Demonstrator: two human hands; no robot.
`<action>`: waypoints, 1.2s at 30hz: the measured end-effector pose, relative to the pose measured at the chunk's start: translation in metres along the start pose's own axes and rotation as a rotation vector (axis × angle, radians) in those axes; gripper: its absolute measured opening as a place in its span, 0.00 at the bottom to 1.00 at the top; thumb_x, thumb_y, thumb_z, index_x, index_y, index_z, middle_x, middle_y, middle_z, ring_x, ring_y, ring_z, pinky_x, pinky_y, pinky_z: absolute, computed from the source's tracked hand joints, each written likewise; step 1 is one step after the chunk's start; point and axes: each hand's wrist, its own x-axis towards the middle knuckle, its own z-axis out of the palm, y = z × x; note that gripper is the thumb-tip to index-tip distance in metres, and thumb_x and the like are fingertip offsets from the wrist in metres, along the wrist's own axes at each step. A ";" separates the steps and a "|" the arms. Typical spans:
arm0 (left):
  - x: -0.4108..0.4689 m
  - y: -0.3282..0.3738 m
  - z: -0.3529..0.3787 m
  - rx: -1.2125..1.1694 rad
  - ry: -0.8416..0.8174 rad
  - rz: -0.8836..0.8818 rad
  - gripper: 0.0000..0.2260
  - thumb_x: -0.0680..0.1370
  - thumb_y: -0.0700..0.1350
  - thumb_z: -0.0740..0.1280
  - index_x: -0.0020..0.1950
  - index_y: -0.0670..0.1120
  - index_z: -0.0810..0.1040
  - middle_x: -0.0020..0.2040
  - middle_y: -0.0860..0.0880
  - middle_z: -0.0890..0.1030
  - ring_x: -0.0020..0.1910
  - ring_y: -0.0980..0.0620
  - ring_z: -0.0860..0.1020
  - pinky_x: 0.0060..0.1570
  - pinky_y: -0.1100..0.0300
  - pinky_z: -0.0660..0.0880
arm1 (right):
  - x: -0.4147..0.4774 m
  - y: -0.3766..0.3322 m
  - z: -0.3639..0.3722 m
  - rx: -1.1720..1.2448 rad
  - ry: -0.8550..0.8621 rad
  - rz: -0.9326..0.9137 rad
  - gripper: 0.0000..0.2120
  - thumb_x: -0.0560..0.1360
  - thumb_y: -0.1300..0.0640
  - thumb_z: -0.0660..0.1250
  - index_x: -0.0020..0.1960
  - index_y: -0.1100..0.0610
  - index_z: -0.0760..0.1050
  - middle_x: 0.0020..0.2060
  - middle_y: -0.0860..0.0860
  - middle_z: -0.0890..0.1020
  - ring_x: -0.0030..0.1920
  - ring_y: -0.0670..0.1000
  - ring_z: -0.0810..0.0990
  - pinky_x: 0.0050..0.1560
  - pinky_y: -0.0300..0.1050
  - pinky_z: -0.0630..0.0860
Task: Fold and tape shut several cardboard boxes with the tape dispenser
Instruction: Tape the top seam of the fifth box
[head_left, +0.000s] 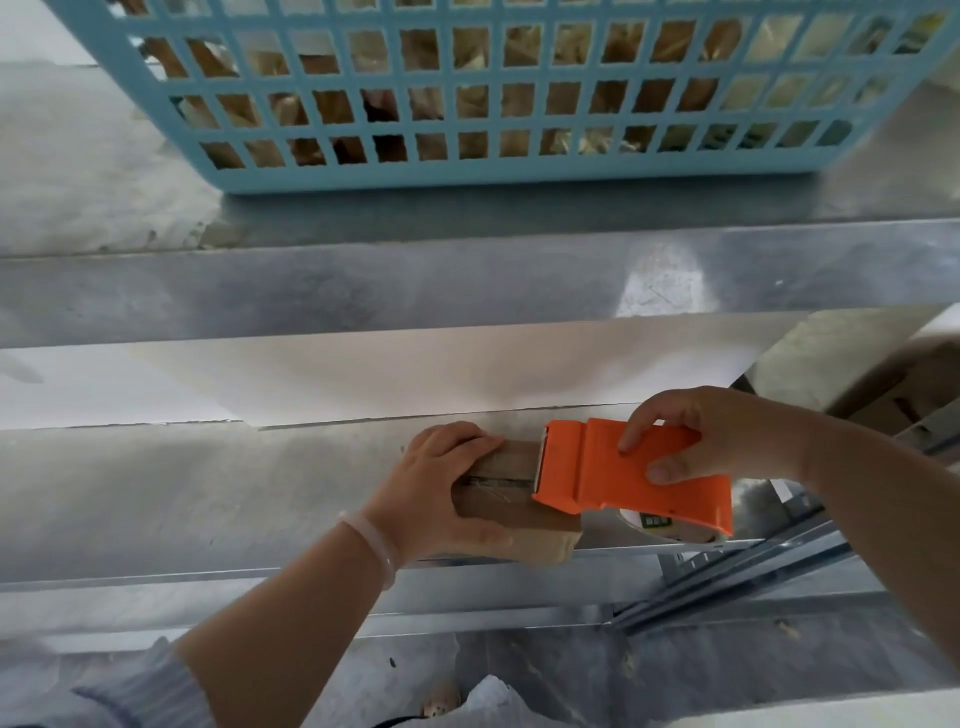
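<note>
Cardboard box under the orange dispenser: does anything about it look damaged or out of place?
Yes. The cardboard box, held by the left hand, has a near corner that looks crumpled and seems to overhang the metal table edge. The tape dispenser looks fine.

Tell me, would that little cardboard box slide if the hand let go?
Probably. The cardboard box fits under the left hand, so it likely weighs little. It sits on a shiny metal table, which probably gives little grip. The orange tape dispenser in the right hand presses on its top, so a pull might drag it.
</note>
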 end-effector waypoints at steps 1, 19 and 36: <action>0.000 0.000 -0.001 0.007 0.005 0.013 0.44 0.60 0.74 0.65 0.73 0.57 0.68 0.68 0.57 0.66 0.65 0.60 0.57 0.69 0.61 0.55 | 0.000 -0.001 0.001 0.000 -0.002 -0.001 0.14 0.60 0.43 0.75 0.45 0.33 0.79 0.51 0.37 0.81 0.51 0.45 0.82 0.50 0.43 0.81; -0.031 -0.052 -0.042 0.005 -0.020 -0.074 0.41 0.61 0.71 0.68 0.71 0.56 0.72 0.65 0.61 0.66 0.67 0.56 0.63 0.71 0.61 0.58 | 0.039 -0.019 0.032 0.034 -0.039 -0.026 0.16 0.59 0.44 0.77 0.46 0.35 0.80 0.54 0.39 0.81 0.53 0.48 0.82 0.53 0.49 0.81; -0.029 -0.054 -0.045 -0.002 -0.067 -0.066 0.41 0.61 0.71 0.69 0.72 0.58 0.70 0.66 0.63 0.65 0.67 0.61 0.62 0.69 0.65 0.57 | 0.016 0.000 0.008 -0.062 -0.061 0.060 0.15 0.65 0.50 0.78 0.46 0.34 0.80 0.50 0.39 0.83 0.47 0.41 0.83 0.46 0.38 0.80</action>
